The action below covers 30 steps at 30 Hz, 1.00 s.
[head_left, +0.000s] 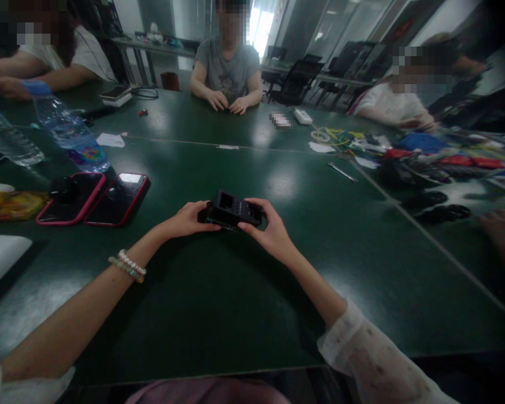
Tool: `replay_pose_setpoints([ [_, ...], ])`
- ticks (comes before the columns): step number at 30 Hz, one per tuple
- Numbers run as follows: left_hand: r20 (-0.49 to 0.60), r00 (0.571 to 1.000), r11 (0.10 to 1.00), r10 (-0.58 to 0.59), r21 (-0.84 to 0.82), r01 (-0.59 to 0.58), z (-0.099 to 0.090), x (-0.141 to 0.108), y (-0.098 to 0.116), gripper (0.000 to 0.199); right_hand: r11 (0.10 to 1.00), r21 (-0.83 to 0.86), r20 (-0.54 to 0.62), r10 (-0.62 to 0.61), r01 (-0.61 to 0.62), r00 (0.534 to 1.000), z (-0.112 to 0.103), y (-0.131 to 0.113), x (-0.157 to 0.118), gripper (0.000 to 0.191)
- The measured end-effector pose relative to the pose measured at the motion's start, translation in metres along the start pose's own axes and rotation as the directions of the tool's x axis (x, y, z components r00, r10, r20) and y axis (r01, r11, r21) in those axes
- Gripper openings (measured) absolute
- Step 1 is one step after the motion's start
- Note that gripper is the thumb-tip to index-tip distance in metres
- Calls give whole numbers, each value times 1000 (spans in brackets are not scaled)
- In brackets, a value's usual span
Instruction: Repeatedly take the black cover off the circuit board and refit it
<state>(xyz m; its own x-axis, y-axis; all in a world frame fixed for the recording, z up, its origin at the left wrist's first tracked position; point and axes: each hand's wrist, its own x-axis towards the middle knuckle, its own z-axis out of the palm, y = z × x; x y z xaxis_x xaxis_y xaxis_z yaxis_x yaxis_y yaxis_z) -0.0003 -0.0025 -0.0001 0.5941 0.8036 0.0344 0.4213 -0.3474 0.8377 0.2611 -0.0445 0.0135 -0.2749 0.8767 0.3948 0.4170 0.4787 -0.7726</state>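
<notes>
A black box-shaped device (234, 209) is held between my two hands, just above or resting on the green table; I cannot tell which. Its top face shows a square opening at the left and a row of small marks beside it. My left hand (189, 219) grips the left end, thumb along the near side. On the right end, my right hand (267, 224) has its thumb at the near edge and its fingers over the far side. The underside of the device is hidden.
Two phones in red-edged cases (120, 197) lie at the left, near a water bottle (73, 132). A wrench (342, 172) lies to the right, before a heap of cables and tools (429, 154). Several people sit around the green table (219, 314).
</notes>
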Motion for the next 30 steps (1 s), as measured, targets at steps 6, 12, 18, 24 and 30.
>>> replay_pose_setpoints([
  [6, 12, 1000, 1000, -27, 4, 27, -2, 0, 0, 71, 994, -88, 81, -60, 68, 995, 7, 10, -2, 48],
  [12, -3, 999, 999, -48, -24, 47, -3, 1, 2, 57, 984, -144, 139, -84, 104, 987, 9, 12, -3, 46],
  [18, 3, 999, 998, -34, -50, 34, -1, 1, 4, 52, 998, -21, 182, 70, -68, 981, 8, 9, -3, 53],
  [24, 4, 998, 997, -69, -39, 69, -2, 0, 8, 54, 955, 175, 209, 201, -239, 957, 7, 17, 2, 50],
  [30, 1, 999, 999, -41, -8, 41, -2, 1, 6, 56, 941, 235, 168, 208, -244, 964, 7, 17, 2, 53],
])
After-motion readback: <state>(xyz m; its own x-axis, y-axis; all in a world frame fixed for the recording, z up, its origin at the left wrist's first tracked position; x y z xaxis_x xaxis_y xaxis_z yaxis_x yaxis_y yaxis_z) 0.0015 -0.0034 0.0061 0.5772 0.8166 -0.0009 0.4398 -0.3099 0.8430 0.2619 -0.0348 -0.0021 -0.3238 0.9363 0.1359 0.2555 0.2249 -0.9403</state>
